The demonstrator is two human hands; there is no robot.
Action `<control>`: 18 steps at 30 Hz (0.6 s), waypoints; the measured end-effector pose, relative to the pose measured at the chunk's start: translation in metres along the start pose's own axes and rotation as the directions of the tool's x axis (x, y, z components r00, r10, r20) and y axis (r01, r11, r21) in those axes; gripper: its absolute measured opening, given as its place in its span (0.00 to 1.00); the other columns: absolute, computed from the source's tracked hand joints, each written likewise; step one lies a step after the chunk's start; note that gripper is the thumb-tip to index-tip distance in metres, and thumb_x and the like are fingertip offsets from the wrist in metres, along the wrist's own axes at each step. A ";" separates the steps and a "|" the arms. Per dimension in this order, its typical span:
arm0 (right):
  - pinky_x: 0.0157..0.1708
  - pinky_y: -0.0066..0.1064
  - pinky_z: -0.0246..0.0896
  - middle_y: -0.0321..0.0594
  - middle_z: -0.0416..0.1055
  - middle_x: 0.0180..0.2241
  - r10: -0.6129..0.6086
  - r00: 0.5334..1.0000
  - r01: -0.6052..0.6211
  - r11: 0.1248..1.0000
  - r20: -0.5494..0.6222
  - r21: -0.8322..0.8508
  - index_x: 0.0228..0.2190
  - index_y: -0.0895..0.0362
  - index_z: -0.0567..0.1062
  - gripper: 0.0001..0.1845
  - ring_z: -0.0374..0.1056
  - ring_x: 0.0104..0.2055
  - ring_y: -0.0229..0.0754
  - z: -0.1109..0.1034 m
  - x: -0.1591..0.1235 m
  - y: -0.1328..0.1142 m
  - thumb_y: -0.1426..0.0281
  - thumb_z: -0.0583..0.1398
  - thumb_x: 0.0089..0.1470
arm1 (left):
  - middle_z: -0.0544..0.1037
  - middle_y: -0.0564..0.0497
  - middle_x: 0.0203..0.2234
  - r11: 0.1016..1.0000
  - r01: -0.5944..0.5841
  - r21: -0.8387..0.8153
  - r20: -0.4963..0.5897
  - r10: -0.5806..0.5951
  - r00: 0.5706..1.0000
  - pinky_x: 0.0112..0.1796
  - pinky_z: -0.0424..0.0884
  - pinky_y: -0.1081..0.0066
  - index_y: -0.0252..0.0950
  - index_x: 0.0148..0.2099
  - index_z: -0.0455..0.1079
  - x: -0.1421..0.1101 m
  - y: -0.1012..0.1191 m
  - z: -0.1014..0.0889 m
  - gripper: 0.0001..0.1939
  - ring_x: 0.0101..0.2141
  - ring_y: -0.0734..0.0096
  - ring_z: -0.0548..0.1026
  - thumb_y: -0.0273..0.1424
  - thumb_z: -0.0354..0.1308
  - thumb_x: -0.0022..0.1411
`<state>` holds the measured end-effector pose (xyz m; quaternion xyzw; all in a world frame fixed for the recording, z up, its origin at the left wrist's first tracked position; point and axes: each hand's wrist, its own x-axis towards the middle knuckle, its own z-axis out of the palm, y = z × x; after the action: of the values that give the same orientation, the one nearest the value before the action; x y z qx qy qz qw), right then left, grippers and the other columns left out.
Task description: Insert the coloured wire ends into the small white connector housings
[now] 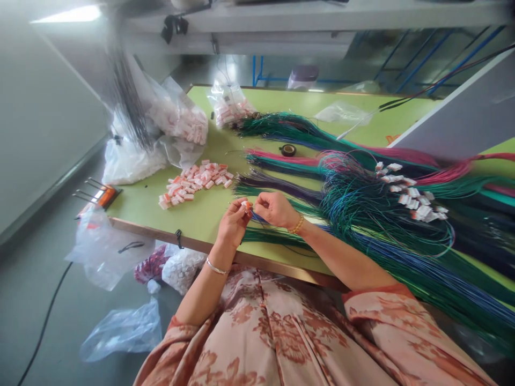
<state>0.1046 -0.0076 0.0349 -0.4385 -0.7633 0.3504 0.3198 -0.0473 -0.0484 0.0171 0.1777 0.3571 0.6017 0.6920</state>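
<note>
My left hand (233, 222) is closed on a small white and orange connector (246, 206) just above the green table (201, 217). My right hand (276, 209) pinches a thin blue wire (259, 219) whose end meets that connector. The two hands touch at the fingertips. A loose pile of the same white and orange connectors (193, 185) lies to the left of my hands. Long bundles of green, blue, purple and pink wires (362, 214) spread across the table to the right, some ending in fitted connectors (414, 198).
Clear plastic bags of connectors (181, 120) stand at the table's far left, another bag (231, 104) behind. A tape roll (288, 150) lies mid-table. An orange tool (102, 195) sits at the left corner. More bags (108, 249) hang and lie below the table edge.
</note>
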 end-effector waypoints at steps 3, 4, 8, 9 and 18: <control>0.21 0.26 0.45 0.33 0.65 0.17 0.025 1.000 -0.025 1.000 -0.015 -0.018 0.22 0.59 0.71 0.13 0.53 0.20 0.32 0.001 -0.001 -0.002 0.62 0.57 0.50 | 0.76 0.52 0.30 1.000 -0.019 0.007 0.000 0.019 1.000 0.35 0.68 0.78 0.34 0.38 0.73 0.000 -0.001 -0.001 0.11 0.29 0.81 0.71 0.25 0.68 0.51; 0.21 0.26 0.45 0.33 0.65 0.17 0.030 0.999 -0.030 0.999 -0.017 -0.017 0.22 0.59 0.71 0.13 0.53 0.20 0.32 0.001 -0.002 -0.002 0.62 0.57 0.50 | 0.76 0.52 0.30 1.000 -0.023 0.009 0.002 0.023 1.000 0.35 0.68 0.78 0.34 0.38 0.74 0.000 -0.001 -0.001 0.11 0.29 0.81 0.71 0.26 0.68 0.51; 0.21 0.25 0.45 0.33 0.66 0.18 0.020 1.000 -0.020 1.000 -0.010 0.010 0.22 0.58 0.70 0.14 0.53 0.20 0.31 0.004 -0.003 -0.003 0.62 0.57 0.51 | 0.77 0.53 0.29 0.998 -0.041 0.052 -0.003 0.041 0.999 0.35 0.69 0.77 0.34 0.38 0.74 0.000 -0.004 -0.001 0.13 0.28 0.81 0.71 0.28 0.70 0.49; 0.21 0.25 0.45 0.33 0.65 0.18 0.012 1.000 -0.012 1.000 -0.012 0.011 0.22 0.58 0.69 0.14 0.53 0.20 0.31 0.005 -0.003 -0.003 0.62 0.57 0.52 | 0.77 0.53 0.28 0.996 -0.053 0.074 -0.012 0.054 0.998 0.35 0.69 0.76 0.34 0.38 0.74 0.000 -0.005 0.000 0.14 0.28 0.80 0.71 0.28 0.71 0.48; 0.24 0.25 0.49 0.34 0.68 0.20 -0.065 0.998 0.064 0.997 0.028 0.032 0.25 0.59 0.71 0.11 0.55 0.22 0.32 0.001 -0.004 0.001 0.65 0.55 0.54 | 0.77 0.52 0.27 0.985 -0.064 0.158 -0.078 0.077 0.994 0.32 0.68 0.75 0.33 0.36 0.74 0.003 -0.004 0.003 0.17 0.27 0.79 0.72 0.32 0.73 0.43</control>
<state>0.1061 -0.0112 0.0329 -0.4035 -0.7760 0.3584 0.3265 -0.0420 -0.0462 0.0160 0.2183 0.4249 0.6031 0.6388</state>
